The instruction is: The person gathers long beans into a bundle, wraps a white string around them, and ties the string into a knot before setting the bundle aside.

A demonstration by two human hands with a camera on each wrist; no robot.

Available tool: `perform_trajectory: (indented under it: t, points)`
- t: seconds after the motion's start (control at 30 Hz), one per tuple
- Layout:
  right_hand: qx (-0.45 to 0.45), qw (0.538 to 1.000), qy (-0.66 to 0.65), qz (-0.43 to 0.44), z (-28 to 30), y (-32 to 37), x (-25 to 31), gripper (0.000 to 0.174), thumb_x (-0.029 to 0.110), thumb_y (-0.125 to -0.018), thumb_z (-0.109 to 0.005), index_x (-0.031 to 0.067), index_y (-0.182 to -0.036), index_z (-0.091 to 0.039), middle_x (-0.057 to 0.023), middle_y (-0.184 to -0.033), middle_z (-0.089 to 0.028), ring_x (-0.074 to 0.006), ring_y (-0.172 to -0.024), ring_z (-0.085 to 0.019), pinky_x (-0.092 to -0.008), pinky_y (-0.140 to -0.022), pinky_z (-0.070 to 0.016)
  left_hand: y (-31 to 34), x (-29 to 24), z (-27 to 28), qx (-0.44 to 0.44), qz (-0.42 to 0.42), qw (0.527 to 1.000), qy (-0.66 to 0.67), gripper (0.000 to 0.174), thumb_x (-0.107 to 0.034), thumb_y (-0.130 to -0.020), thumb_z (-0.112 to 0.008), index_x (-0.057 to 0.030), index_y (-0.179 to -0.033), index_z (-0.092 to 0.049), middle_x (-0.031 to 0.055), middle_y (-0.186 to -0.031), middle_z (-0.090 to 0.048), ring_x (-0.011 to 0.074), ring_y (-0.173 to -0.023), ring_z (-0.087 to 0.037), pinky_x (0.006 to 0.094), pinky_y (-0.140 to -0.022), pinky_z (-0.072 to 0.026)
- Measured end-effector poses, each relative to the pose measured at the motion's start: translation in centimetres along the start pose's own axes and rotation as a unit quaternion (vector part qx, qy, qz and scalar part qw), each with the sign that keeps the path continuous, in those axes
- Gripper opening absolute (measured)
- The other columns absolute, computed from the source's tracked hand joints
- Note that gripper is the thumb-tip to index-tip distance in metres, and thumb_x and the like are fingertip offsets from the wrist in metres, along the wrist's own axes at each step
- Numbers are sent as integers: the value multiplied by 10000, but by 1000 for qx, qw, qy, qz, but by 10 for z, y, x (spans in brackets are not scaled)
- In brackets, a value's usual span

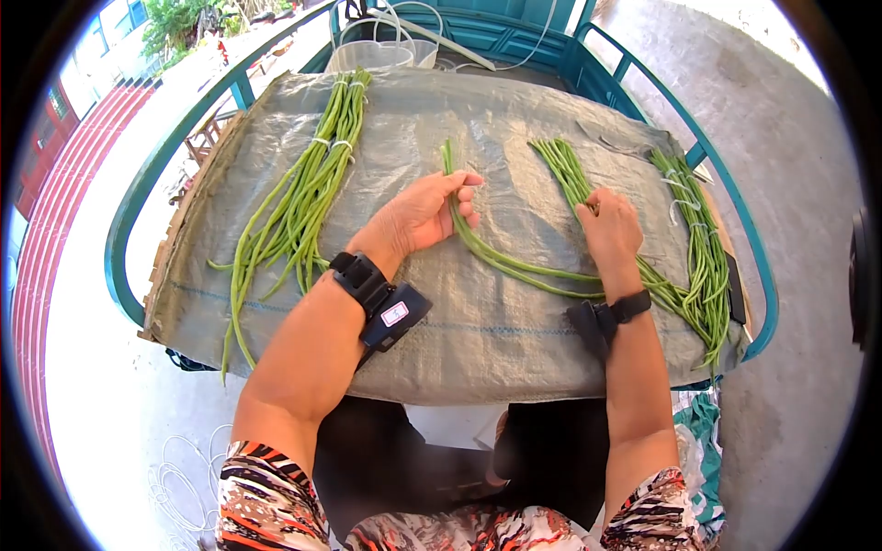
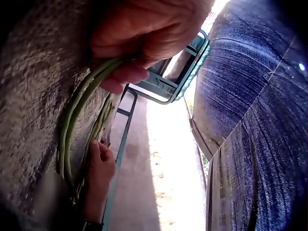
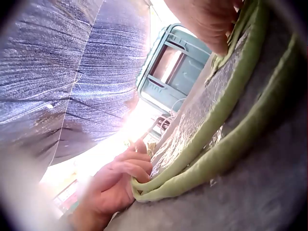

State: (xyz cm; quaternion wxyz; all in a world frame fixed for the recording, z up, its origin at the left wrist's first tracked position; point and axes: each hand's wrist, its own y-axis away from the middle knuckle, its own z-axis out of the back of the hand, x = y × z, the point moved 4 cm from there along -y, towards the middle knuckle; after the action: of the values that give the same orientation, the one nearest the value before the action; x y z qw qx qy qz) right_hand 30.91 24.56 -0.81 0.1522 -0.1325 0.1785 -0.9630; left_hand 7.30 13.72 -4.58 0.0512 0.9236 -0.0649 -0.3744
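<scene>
the left hand [image 1: 424, 213] was closed round a few long beans [image 1: 514, 268] near their far ends, thumb and fingers pinching them together over the middle of the woven sack [image 1: 496, 349]. from there the beans curved across the sack toward the near right, passing by the right wrist. the right hand [image 1: 609, 230] lay on the loose heap [image 1: 565, 165] of beans to the right; its fingers were mostly hidden, so i could not tell whether it gripped any or only pressed on them. tied bundles [image 1: 308, 188] lay well apart at the left. to gather well, i judged, the tips should sit level in the left hand and the grip stay light, since a sharp bend could snap a pod.
</scene>
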Motion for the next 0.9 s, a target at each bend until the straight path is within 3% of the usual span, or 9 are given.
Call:
perform_trajectory:
  t: [0.13, 0.33, 0.43, 0.53, 0.63, 0.77, 0.83, 0.9]
  points:
    - [-42, 994, 11, 101, -4, 2, 5, 221, 309, -740, -708, 160, -890, -645, -54, -953, -626, -274, -950, -572, -399, -813, -460, -2, 1, 3, -2, -4, 1000, 3, 252, -173, -1010, -371, 19, -1124, -490, 69, -837, -600, 177, -752, -600, 352, -778, -538]
    - [-41, 996, 21, 78, -8, -2, 6, 150, 233, -749, -676, 155, -872, -642, -48, -869, -633, -267, -918, -578, -401, -785, -454, 0, -1, -4, -24, 2, 999, -26, 283, -168, -1009, -358, 36, -1167, -474, 190, -1056, -623, 282, -955, -632, 397, -859, -538]
    - [-97, 991, -66, 68, -2, -3, 9, 128, 175, -761, -642, 124, -878, -635, -62, -841, -641, -262, -858, -605, -381, -733, -471, 1, -1, -6, -26, 4, 999, -29, 285, -164, -1008, -359, 42, -1169, -470, 224, -1125, -598, 310, -1015, -616, 403, -869, -533]
    - [-42, 940, -336, 31, -1, 2, 19, 125, 124, -778, -639, 90, -897, -623, -43, -828, -642, -189, -754, -618, -316, -665, -480, 1, -1, -6, -17, 8, 1000, -22, 285, -159, -1007, -357, 49, -1171, -462, 237, -1171, -572, 319, -1051, -600, 405, -881, -527]
    - [96, 878, -447, 143, -2, 14, 48, 140, 84, -792, -640, 64, -927, -611, -12, -820, -625, -108, -703, -583, -250, -641, -466, 0, -1, -6, -6, 14, 1000, -3, 296, -161, -1007, -353, 56, -1186, -446, 238, -1193, -556, 323, -1075, -587, 406, -899, -516]
    - [233, 833, -463, 194, 6, 39, 80, 178, 29, -783, -657, 54, -951, -603, 24, -802, -571, -53, -700, -522, -209, -640, -442, -8, 2, 3, 28, 14, 999, 18, 321, -173, -1007, -350, 53, -1221, -429, 217, -1192, -558, 321, -1077, -579, 413, -923, -498]
    - [276, 818, -462, 203, 7, 44, 84, 187, 3, -778, -662, 46, -946, -590, 49, -809, -532, -26, -697, -486, -182, -629, -411, -5, 1, 3, -2, 3, 1000, 6, 321, -182, -1008, -352, 39, -1225, -439, 199, -1178, -567, 316, -1066, -579, 428, -929, -490]
    - [268, 823, -458, 203, 2, 42, 81, 209, 4, -769, -659, 49, -966, -606, 15, -798, -564, -67, -697, -528, -220, -642, -450, -3, 1, 2, -17, -2, 1000, 1, 317, -190, -1008, -356, 24, -1223, -449, 184, -1165, -574, 311, -1058, -578, 443, -933, -483]
